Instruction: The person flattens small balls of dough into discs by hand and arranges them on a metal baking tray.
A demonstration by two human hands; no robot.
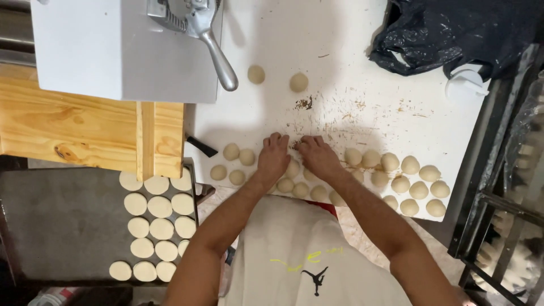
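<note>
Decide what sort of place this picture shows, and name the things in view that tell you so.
Probably a small bakery or food-prep workspace. Rows of dough balls lie on a white floured table, flattened dough discs fill a dark tray, and a metal press handle sits on a grey machine. Both hands work among the dough.

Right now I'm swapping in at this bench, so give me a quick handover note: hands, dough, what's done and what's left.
Left hand and right hand: palms down side by side on the white table, among the dough balls; no grip visible.
Done: flat dough discs in rows on the dark tray.
Left: many balls unflattened along the near edge, plus two apart beside the metal press handle.
</note>
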